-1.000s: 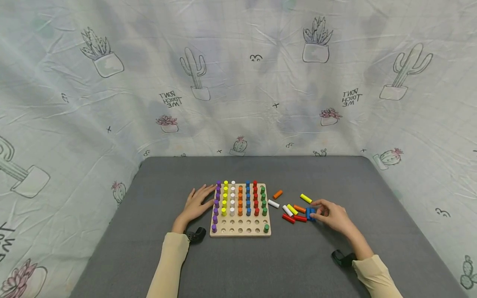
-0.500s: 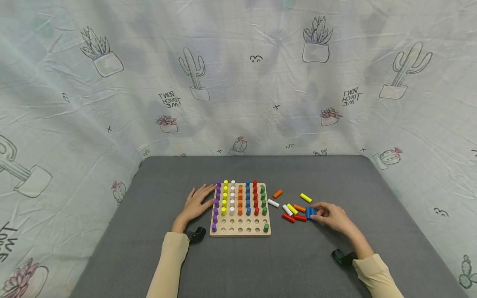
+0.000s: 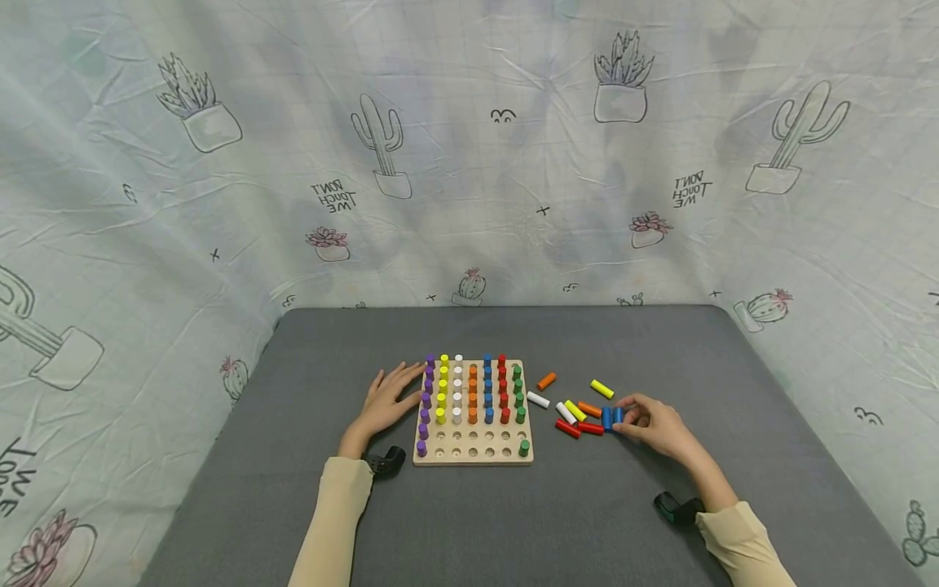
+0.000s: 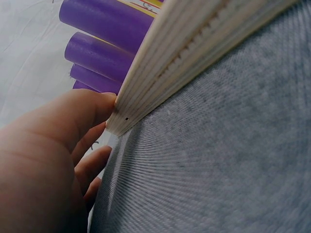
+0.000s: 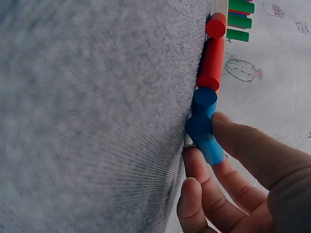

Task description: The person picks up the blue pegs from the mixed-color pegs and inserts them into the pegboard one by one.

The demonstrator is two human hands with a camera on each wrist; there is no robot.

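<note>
My left hand (image 3: 385, 402) lies along the left side of the wooden pegboard (image 3: 473, 458), its fingers extended. In the left wrist view the thumb touches the board's side edge (image 4: 160, 73), below a row of purple pegs (image 4: 99, 53). Off to the right, my right hand (image 3: 655, 425) pinches a blue peg (image 3: 619, 416) between thumb and fingers. The right wrist view shows this blue peg (image 5: 210, 148) tilted at the thumb tip, beside another blue peg (image 5: 205, 98). Past that one lies a red peg (image 5: 211, 65).
Several loose pegs lie between board and right hand: red (image 3: 568, 429), orange (image 3: 589, 410), yellow (image 3: 575, 412) and white (image 3: 539, 401). Another yellow peg (image 3: 602, 389) lies farther back. Upright coloured pegs fill most board rows; a green peg (image 3: 524, 448) stands at its front right corner.
The right hand has shifted slightly right, with the blue peg in its fingers drawn a little away from the loose pegs. The left hand and board have stayed put.
</note>
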